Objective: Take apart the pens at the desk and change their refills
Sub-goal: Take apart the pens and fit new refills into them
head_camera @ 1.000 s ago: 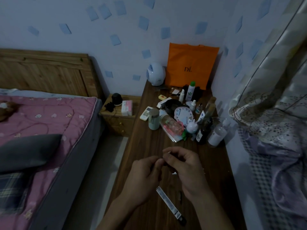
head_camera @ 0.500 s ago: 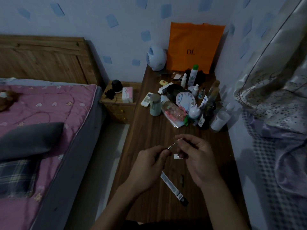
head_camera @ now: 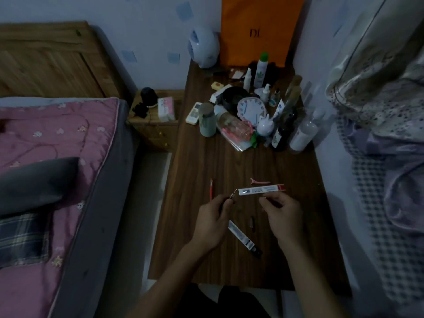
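Note:
My left hand [head_camera: 213, 222] grips a thin pen refill [head_camera: 232, 195] whose metal tip points up and right. My right hand [head_camera: 283, 214] is a short way to the right, fingers pinched on a small pen part that they mostly hide. On the wooden desk [head_camera: 206, 161] just beyond the hands lies a white refill packet with a red end [head_camera: 261, 190]. A second white packet with a black end [head_camera: 243, 238] lies between my wrists. A red pen [head_camera: 211, 189] rests to the left, and a small dark pen piece [head_camera: 252, 222] sits near my right hand.
A pink clip [head_camera: 259, 181] lies behind the red-ended packet. Bottles, a clock [head_camera: 251, 110], a pale jar [head_camera: 207, 122] and an orange bag [head_camera: 257, 31] crowd the desk's far half. A bed [head_camera: 57, 145] stands left, a nightstand [head_camera: 156, 125] beside it, and fabric [head_camera: 390, 134] hangs right.
My hands have pulled apart: the left keeps the refill, the right has drawn away to the right. The view tilted down, so the red pen, pink clip and red-ended packet show.

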Demonstrator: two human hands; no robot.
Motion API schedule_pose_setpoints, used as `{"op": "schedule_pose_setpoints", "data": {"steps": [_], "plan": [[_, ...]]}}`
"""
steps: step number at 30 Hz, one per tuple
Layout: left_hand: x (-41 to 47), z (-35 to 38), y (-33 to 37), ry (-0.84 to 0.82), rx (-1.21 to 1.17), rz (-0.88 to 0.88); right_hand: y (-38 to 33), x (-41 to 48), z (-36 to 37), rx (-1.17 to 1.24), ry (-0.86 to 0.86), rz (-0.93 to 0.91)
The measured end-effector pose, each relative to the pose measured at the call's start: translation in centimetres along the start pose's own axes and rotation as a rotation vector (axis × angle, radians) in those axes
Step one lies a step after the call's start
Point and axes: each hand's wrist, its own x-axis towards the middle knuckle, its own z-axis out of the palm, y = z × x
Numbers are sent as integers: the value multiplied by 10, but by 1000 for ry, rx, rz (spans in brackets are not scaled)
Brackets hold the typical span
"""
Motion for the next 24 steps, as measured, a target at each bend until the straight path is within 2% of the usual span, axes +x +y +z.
{"op": "schedule_pose_setpoints", "data": {"steps": [10,24], "plan": [[-4,49,-61,-70,45,-190,88,10,13,-487,-16,139],[-11,85,-98,-95,72,-293,145,26,37,-624,-8,132]]}}
